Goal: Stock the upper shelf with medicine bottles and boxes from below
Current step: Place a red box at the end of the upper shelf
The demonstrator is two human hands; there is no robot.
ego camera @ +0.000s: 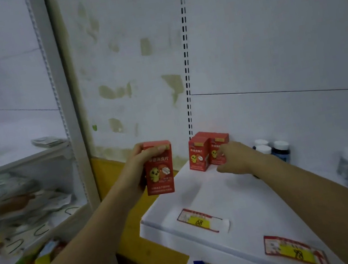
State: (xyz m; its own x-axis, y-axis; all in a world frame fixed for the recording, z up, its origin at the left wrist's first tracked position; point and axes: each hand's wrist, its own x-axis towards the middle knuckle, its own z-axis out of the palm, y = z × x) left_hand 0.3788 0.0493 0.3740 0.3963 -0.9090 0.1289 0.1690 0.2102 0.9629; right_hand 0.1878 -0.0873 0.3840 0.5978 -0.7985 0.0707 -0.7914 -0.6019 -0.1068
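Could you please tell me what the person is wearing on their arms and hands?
Nothing that shows: the left hand and right hand are ungloved, with no ring or watch visible. The left forearm and right forearm are bare, with no sleeve in view up to the picture's edge.
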